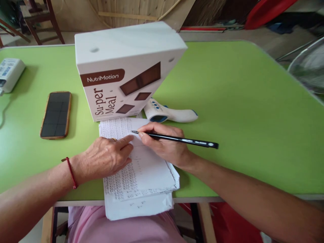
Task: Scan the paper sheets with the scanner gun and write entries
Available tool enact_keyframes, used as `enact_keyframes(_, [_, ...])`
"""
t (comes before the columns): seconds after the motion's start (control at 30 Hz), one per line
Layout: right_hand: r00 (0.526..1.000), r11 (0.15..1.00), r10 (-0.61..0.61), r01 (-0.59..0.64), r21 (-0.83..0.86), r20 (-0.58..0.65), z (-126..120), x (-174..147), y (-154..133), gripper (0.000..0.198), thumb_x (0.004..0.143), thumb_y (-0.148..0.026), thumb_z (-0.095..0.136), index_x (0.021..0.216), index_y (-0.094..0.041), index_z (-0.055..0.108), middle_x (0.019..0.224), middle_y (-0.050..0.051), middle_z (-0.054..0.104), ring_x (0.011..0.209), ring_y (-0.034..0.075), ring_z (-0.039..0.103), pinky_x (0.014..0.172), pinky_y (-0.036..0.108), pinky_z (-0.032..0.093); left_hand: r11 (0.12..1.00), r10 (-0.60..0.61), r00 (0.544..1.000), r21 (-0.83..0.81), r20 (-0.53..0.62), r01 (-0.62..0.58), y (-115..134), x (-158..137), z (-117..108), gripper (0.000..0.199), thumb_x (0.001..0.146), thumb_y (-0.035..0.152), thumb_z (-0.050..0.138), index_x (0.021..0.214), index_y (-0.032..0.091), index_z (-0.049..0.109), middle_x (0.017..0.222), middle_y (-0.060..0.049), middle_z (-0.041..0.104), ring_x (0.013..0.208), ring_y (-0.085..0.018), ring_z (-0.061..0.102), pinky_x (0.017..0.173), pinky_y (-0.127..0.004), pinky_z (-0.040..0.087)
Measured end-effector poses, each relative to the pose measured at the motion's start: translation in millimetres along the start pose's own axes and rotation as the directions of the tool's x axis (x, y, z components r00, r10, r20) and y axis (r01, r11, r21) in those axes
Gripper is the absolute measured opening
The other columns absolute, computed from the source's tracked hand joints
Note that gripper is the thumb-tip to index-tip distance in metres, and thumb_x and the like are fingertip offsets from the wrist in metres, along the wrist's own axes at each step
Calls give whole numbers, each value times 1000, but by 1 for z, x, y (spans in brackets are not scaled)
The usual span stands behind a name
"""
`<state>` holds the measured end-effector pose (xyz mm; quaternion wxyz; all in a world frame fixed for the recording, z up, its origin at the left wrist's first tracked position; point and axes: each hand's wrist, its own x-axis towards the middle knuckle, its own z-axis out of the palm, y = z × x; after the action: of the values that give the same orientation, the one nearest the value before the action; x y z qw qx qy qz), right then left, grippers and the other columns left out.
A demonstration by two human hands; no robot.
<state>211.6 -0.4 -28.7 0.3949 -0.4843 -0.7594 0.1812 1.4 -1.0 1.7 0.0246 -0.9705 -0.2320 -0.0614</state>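
Between the thumb and fingers of my right hand [164, 143] is a black pen [182, 139], its tip just above or on the paper; I cannot tell which. Handwriting covers the left side and top of the paper stack [154, 175], which overhangs the table's near edge. My left hand [108, 157] lies on the sheets with its index finger stretched toward the pen tip. A white NutriMotion box [106, 98] stands upright at the far edge of the papers. Beside it, beyond my right hand, a white and blue infrared thermometer [172, 114] lies on its side.
A dark-screened phone [56, 114] in a brown case lies left on the green table [243, 111]. At the far left sits a white charger-like block [11, 74] with a cable. Past the right edge is a round wire-framed object [310, 64], and a wooden chair [42, 20] stands behind.
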Motion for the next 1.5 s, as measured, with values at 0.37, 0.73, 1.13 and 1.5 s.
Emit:
enact_keyframes(0.37, [1000,999,-13,13,34,12,-1,2,-1,11,83,-18,57,74,-23,61,63,-4,66,52,11,59,51,23,49,1000,1,1000,-19,11,-1,-1,0,-1,23,94,29,51,98,12,64,130,-12,62,54,-15,63,42,-31,49])
enact_keyframes(0.73, [999,1000,-13,12,-25,-40,-4,4,-1,11,81,-18,58,72,-22,60,59,-4,65,47,10,54,45,23,44,1000,1,1000,-12,-1,-1,-1,0,0,22,93,31,54,99,12,65,132,-10,62,55,-14,65,44,-30,50])
enact_keyframes(1.13, [1000,998,15,-14,60,-10,-4,5,-3,12,80,-15,58,71,-22,60,58,-5,62,46,8,50,43,22,40,1000,1,1000,-18,5,0,-2,0,-1,22,94,30,52,99,12,64,132,-10,62,55,-15,65,42,-31,50])
enact_keyframes(1.5, [1000,999,26,-26,27,3,-4,3,-1,12,85,-23,56,75,-22,62,62,-2,66,51,11,58,48,23,46,1000,-5,1000,-19,12,5,-2,-1,-1,23,93,30,52,101,12,65,133,-9,61,55,-16,66,42,-33,51])
